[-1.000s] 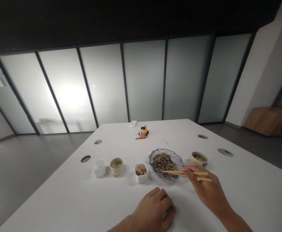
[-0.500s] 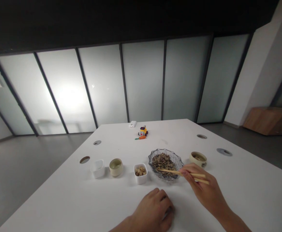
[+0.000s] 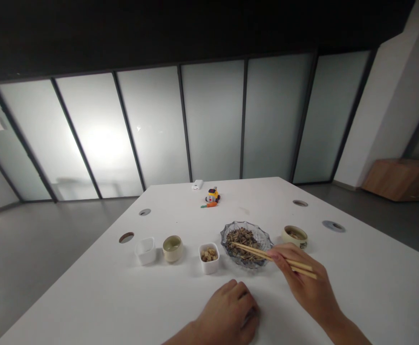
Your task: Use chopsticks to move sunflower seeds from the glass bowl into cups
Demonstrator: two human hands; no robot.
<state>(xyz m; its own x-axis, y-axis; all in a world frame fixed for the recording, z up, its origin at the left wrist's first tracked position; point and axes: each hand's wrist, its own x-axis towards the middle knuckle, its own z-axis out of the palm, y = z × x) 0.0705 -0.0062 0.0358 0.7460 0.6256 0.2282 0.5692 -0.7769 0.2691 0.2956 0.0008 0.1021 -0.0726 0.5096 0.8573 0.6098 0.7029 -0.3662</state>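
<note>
Between the fingers of my right hand (image 3: 302,273) is a pair of wooden chopsticks (image 3: 255,250). Their tips reach into a scalloped clear glass bowl (image 3: 266,239), at the sunflower seeds (image 3: 243,237) heaped inside. Whether the tips pinch a seed is too small to tell. My left hand (image 3: 231,311) rests on the table in front of the bowl, its fingers curled in. Something greyish shows under those fingers, but its kind is hidden. Nearest to that hand stands a small white square cup (image 3: 209,270) with light brown pieces (image 3: 209,254) in it.
Left of the square cup are a beige ceramic cup (image 3: 172,254) and a white plastic container (image 3: 145,256). Another ceramic cup (image 3: 295,242), with something in it, stands right of the bowl. Farther back lie a toy carrot (image 3: 211,204), a yellow toy vehicle (image 3: 212,194) and a white box-like device (image 3: 197,185).
The chopstick tips have shifted up and slightly left over the seeds, and their back ends have moved right and down. My left hand has stayed in place.
</note>
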